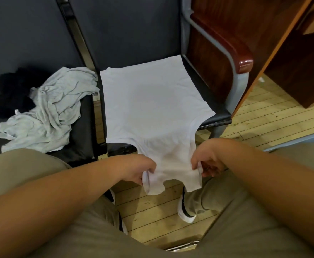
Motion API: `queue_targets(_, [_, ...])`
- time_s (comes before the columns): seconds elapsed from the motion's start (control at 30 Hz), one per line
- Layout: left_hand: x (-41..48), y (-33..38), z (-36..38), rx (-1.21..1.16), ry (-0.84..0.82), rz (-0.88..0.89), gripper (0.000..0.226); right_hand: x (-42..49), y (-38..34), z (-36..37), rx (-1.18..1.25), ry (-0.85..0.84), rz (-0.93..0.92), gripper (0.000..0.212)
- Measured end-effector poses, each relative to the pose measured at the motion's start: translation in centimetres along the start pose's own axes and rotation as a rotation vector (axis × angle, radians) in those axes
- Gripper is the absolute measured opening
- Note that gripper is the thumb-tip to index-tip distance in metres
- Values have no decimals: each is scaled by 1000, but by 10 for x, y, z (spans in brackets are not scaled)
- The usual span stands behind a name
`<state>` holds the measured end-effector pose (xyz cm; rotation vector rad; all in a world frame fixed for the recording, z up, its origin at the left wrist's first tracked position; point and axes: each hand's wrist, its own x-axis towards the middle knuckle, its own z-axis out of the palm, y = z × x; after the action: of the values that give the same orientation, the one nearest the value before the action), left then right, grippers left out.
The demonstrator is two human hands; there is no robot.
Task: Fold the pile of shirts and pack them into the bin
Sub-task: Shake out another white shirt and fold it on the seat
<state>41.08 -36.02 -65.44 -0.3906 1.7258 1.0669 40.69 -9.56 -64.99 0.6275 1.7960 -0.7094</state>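
In the head view a white shirt (152, 108) is spread flat on the black seat of a chair (218, 115), with its hem toward the backrest and its straps hanging off the front edge. One strap is pinched in the curled fingers of the left hand (140, 170), the other in those of the right hand (206, 162), probably so the cloth is drawn smooth for folding (the seat serves as a table). A crumpled pile of shirts (46, 112) is heaped on the neighbouring seat; no bin is surely seen.

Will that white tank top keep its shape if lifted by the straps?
Probably not: the white tank top drapes limply over the chair seat edge, so it should sag. It bunches where the left hand and right hand pinch it, suggesting thin, light cloth.
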Motion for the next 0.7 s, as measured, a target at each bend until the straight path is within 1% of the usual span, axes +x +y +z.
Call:
queue_targets(0.07, [-19,9,3,-117,-44,31,39,-18,2,-9,37,-4,-38,40])
queue_targets(0.1, [-27,12,4,-151,-35,34,32,-29,2,-14,50,-15,-56,42])
queue_targets(0.17, [-44,17,5,-243,-8,36,24,-50,-1,-24,66,-75,-81,35])
queue_targets(0.23, [-56,26,5,-395,23,31,20,-69,-5,-34,106,-137,-110,26])
queue_targets(0.27, [-64,31,4,-448,41,40,19,-78,-7,-39,154,-134,-129,28])
queue_targets(0.33, [-79,43,2,-471,56,85,16,-95,-10,-46,302,-76,-166,29])
queue_targets(0.43, [-105,65,-8,-517,10,156,11,-117,-18,-56,519,4,-280,18])
queue_targets(0.5, [-116,81,-20,-546,-1,195,12,-126,-26,-68,646,-35,-323,21])
queue_targets(0.57, [-128,98,-33,-587,-14,233,15,-132,-38,-84,787,-113,-345,24])
queue_targets(0.63, [-137,115,-47,-652,-26,276,17,-140,-55,-97,900,-176,-389,21])
queue_targets(0.7, [-145,131,-59,-716,-18,317,19,-147,-73,-108,951,-211,-433,18])
